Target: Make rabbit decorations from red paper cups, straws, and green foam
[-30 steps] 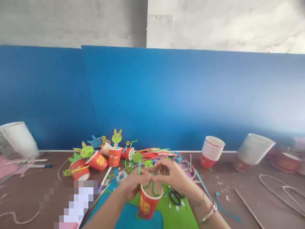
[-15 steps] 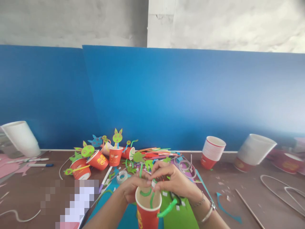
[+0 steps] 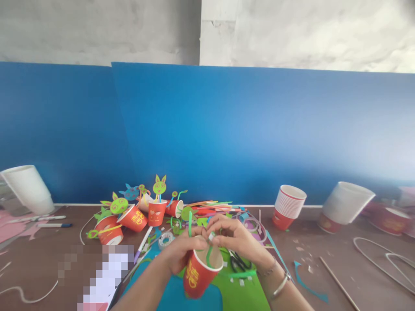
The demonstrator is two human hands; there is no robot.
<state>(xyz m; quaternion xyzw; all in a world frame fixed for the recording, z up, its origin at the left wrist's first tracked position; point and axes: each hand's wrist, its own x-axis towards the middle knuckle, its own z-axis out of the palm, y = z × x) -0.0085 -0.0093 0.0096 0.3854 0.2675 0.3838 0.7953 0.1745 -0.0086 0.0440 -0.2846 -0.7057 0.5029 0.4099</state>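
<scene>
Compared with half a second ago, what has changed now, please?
The cup has risen in view and tilted, base leftward; its lettering shows more. The white bit at the right hand also rose. The left hand stays at the cup; the stack of cups did not move.

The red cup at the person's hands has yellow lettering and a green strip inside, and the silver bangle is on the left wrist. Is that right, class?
No: the head view shows the silver bangle on the right wrist; what you say of the red cup holds.
</scene>
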